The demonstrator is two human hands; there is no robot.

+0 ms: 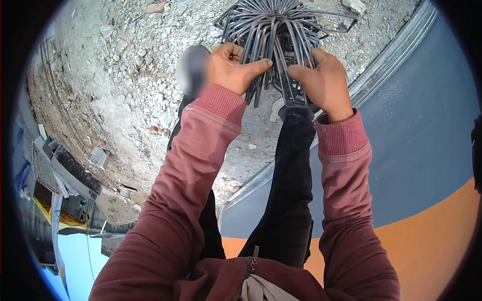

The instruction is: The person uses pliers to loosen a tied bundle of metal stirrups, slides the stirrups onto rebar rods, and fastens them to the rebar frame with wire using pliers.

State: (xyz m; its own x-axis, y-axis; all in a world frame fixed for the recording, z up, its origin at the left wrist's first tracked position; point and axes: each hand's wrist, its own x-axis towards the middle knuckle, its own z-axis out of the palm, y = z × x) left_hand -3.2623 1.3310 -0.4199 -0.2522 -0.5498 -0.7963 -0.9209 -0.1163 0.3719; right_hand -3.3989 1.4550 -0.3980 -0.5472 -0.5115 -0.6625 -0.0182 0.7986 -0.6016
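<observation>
A large bundle of bent steel rebar stirrups (273, 25) fans out on the gravel at the top of the view. My left hand (232, 67) is closed on the bundle's left side, its thumb lying across the bars and its curled fingers partly hidden. On the other side, my right hand (325, 83) grips several of the stirrups, thumb over the near bars and fingers behind them. The lower ends of the bars hang between my hands, close to my shoe. How many bars each hand holds cannot be made out.
Rubble and stones cover the ground (135, 90). Along the right runs a grey and orange wall (416, 125) with a ledge at its base. Thin rods (55, 95) lie at the far left. My dark shoe (193, 70) stands beside my left hand.
</observation>
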